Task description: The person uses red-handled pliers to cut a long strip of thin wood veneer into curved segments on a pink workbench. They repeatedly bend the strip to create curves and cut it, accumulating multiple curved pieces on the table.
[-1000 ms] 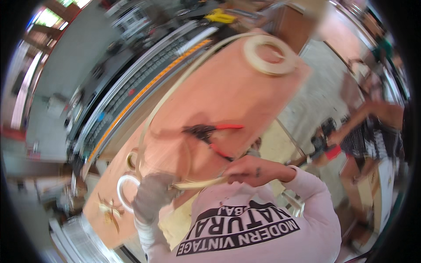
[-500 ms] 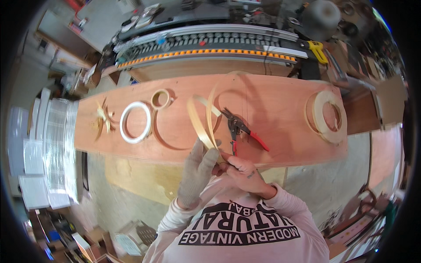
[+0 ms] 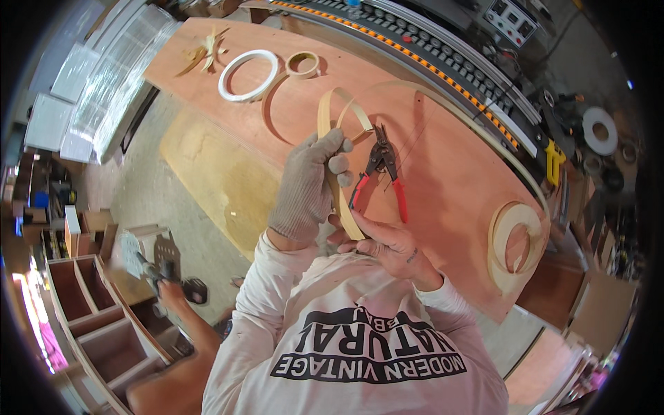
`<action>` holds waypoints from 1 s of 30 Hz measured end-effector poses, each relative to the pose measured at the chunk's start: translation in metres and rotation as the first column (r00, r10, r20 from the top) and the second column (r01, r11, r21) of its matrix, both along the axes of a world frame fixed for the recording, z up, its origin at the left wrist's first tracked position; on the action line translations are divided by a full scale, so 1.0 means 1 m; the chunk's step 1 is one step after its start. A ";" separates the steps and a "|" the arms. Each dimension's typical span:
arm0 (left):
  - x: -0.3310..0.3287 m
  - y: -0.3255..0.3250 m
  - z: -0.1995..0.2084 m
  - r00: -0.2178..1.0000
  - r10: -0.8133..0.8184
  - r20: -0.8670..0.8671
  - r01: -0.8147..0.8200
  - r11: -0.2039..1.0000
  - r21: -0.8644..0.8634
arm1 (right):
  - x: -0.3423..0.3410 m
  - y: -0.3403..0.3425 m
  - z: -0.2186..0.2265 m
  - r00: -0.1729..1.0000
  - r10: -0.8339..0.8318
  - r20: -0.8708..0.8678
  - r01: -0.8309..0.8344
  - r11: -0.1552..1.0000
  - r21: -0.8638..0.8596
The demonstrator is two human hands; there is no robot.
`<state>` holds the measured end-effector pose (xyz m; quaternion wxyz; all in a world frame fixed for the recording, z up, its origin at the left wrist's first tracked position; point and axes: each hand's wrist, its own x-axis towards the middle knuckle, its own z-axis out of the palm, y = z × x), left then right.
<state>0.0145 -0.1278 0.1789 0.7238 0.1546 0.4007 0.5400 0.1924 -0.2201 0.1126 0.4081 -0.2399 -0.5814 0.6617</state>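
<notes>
Standing at the board in a printed white sweatshirt, the person bends over a pale strip stretched between both hands, above the near edge of the work. Closest to me, the bare right hand has thumb and fingers together on the strip's lower end; how firmly, I can't tell. Just ahead, the gloved left hand clamps its fingers on the strip higher up, and beyond the glove it curls over in a loop. Red-handled snips lie near the loop on the reddish plywood board, their handles spread. A wide cream coil rests towards the board's right end; further over on the left are a white ring, a small tan roll and some curled scraps. Past the board's far edge runs a long machine with an orange-toothed band, a yellow-handled tool near its right end.
</notes>
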 end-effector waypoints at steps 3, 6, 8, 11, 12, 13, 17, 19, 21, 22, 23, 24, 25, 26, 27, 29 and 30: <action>0.009 -0.005 0.010 0.999 0.028 -0.016 -0.028 1.000 0.006 | 0.010 0.008 -0.002 1.000 0.021 -0.020 -0.017 0.988 0.152; 0.018 -0.008 0.018 0.998 0.065 -0.024 -0.065 0.998 0.008 | 0.004 -0.001 0.009 0.987 -0.031 -0.160 0.032 0.999 0.009; 0.020 -0.009 0.020 0.997 0.077 -0.013 -0.077 0.997 0.025 | 0.006 0.001 0.006 0.991 -0.056 -0.119 0.066 0.995 0.078; 0.024 -0.008 0.018 0.992 0.129 -0.016 -0.129 0.992 0.019 | 0.010 0.004 0.014 0.992 -0.119 0.045 0.112 0.984 0.138; 0.023 -0.007 0.018 0.992 0.128 -0.008 -0.128 0.992 0.017 | 0.010 0.005 0.017 0.983 -0.145 0.113 0.127 0.980 0.153; 0.022 -0.006 0.018 0.992 0.128 0.000 -0.128 0.992 0.016 | 0.010 0.006 0.016 0.981 -0.169 0.099 0.151 0.974 0.167; 0.021 0.003 0.015 0.988 0.142 0.054 -0.143 0.990 0.016 | 0.006 0.007 0.007 0.960 -0.277 0.053 0.255 0.933 0.253; 0.020 0.003 0.019 0.990 0.142 0.023 -0.142 0.990 0.022 | 0.001 0.007 0.002 0.945 -0.325 0.044 0.298 0.906 0.299; 0.022 0.003 0.020 0.992 0.129 0.008 -0.129 0.991 0.029 | -0.004 0.004 -0.003 0.927 -0.373 0.045 0.339 0.883 0.325; 0.024 0.004 0.017 0.993 0.120 0.011 -0.120 0.992 0.030 | -0.003 0.006 -0.003 0.921 -0.383 0.074 0.330 0.865 0.379; 0.025 0.004 0.015 0.994 0.112 0.011 -0.112 0.993 0.026 | -0.003 0.006 -0.004 0.913 -0.394 0.103 0.317 0.847 0.426; 0.026 0.005 0.014 0.993 0.117 0.015 -0.118 0.993 0.020 | -0.003 0.007 -0.005 0.904 -0.406 0.132 0.303 0.828 0.471; 0.026 0.006 0.014 0.992 0.122 0.020 -0.123 0.992 0.014 | -0.003 0.007 -0.005 0.904 -0.408 0.128 0.306 0.827 0.472; 0.027 0.006 0.011 0.992 0.124 0.024 -0.124 0.992 0.002 | -0.004 0.005 -0.007 0.902 -0.413 0.126 0.313 0.826 0.469; 0.027 0.007 0.008 0.990 0.143 0.015 -0.143 0.990 -0.010 | -0.004 0.004 -0.009 0.900 -0.418 0.125 0.319 0.826 0.465; 0.022 0.011 0.006 0.983 0.183 -0.005 -0.183 0.983 -0.034 | -0.005 0.004 -0.009 0.894 -0.428 0.135 0.341 0.842 0.417; 0.021 0.010 0.006 0.978 0.209 -0.001 -0.209 0.977 -0.044 | -0.005 0.004 -0.008 0.891 -0.433 0.138 0.352 0.849 0.393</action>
